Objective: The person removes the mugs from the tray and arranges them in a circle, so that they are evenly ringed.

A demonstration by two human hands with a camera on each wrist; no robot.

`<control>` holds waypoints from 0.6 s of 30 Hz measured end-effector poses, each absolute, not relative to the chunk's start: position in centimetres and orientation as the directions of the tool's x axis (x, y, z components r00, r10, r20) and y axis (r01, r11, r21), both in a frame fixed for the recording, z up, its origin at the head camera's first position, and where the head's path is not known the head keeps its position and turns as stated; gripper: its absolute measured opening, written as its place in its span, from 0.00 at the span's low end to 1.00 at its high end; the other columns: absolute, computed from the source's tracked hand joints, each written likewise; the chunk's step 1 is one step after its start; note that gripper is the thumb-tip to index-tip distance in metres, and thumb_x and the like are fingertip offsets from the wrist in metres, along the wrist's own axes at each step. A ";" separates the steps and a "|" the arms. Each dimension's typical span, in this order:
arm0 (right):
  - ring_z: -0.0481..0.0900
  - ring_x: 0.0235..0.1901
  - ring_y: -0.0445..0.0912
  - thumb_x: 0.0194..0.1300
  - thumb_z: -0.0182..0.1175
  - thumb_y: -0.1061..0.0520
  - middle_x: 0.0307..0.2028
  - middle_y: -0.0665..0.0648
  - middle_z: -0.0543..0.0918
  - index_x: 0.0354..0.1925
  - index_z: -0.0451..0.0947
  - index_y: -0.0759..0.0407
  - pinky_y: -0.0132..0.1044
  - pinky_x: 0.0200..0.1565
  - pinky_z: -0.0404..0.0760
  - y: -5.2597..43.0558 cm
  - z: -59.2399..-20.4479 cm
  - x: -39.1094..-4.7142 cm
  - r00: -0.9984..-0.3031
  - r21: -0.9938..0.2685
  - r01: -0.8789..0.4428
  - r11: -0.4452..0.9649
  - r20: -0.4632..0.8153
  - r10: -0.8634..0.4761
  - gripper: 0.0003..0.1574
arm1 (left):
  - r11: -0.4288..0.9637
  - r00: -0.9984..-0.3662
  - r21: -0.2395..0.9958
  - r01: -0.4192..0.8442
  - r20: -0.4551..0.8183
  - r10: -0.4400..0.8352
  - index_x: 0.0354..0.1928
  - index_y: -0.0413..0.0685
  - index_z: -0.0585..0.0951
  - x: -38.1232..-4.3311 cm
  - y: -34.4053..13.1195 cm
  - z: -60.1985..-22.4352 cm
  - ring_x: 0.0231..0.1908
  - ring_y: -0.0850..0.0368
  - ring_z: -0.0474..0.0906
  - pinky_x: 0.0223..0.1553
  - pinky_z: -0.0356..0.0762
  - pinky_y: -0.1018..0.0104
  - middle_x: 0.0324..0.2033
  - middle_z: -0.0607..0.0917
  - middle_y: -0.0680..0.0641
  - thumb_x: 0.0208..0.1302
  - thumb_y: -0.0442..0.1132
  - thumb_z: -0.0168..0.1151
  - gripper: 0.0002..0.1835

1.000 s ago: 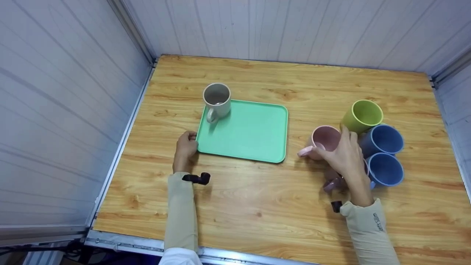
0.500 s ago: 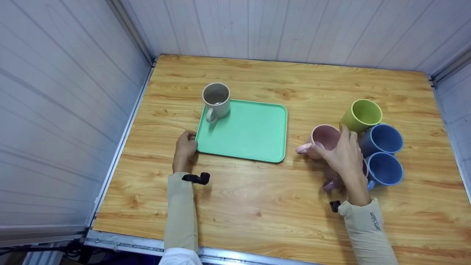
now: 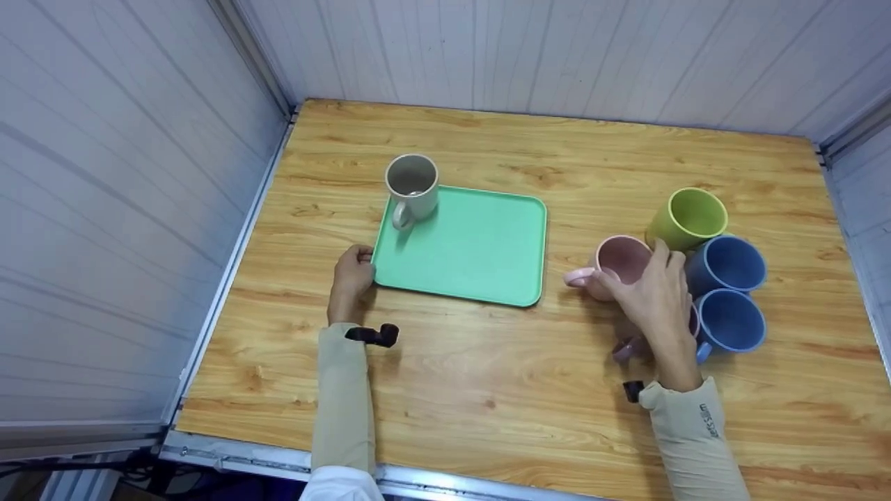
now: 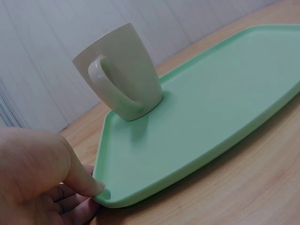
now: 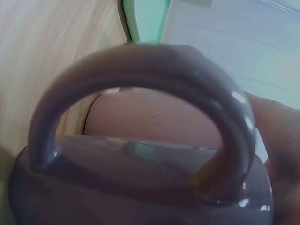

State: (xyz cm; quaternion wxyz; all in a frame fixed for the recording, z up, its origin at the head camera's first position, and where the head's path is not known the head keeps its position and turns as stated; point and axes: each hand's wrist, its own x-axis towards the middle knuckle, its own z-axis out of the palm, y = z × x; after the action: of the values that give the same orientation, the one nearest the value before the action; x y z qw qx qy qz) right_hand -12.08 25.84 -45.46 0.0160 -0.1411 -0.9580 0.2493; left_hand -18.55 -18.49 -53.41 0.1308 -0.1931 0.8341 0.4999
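Note:
In the head view my left hand (image 3: 353, 273) is at the near left corner of a green tray (image 3: 480, 243). The left wrist view shows its thumb over the rim and its fingers tucked beneath. A grey mug (image 3: 412, 195) stands upright on the tray's far left corner, handle facing me. At the right, my right hand (image 3: 653, 292) grips a pink mug (image 3: 605, 282) across its top, thumb on the handle side. Partly hidden beneath that hand is a mauve mug (image 5: 140, 192), its handle large in the right wrist view.
A yellow-green mug (image 3: 686, 219) stands just behind the pink one. Two blue mugs (image 3: 731, 261) stand close together on the right. White panel walls (image 3: 529, 56) border the wooden table (image 3: 473, 396) at the back and both sides.

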 end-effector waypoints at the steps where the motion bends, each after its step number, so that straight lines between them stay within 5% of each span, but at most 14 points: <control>1: 0.64 0.58 0.67 0.44 0.64 0.23 0.60 0.73 0.61 0.71 0.49 0.61 0.66 0.54 0.66 25.9 -45.5 -12.0 -0.959 -0.482 0.265 0.835 -0.040 0.281 0.71 | 0.423 -0.890 0.784 -0.455 -0.413 -0.192 0.59 0.38 0.71 -18.5 -18.5 -53.4 0.53 0.48 0.70 0.56 0.70 0.57 0.54 0.74 0.40 0.63 0.26 0.37 0.23; 18: 0.62 0.58 0.69 0.47 0.62 0.23 0.60 0.74 0.58 0.72 0.44 0.62 0.66 0.54 0.66 25.5 -45.2 -11.8 -0.960 -0.458 0.270 0.847 -0.058 0.275 0.72 | 0.416 -0.887 0.784 -0.461 -0.417 -0.197 0.59 0.38 0.71 -18.6 -18.4 -53.4 0.53 0.48 0.70 0.56 0.70 0.58 0.53 0.74 0.40 0.62 0.26 0.37 0.24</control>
State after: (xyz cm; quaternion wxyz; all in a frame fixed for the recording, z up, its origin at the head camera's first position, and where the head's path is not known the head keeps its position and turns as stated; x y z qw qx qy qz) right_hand -11.83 25.53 -45.20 0.0050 -0.1418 -0.9609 0.2376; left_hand -18.65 -18.40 -53.40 0.1309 -0.1979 0.8311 0.5030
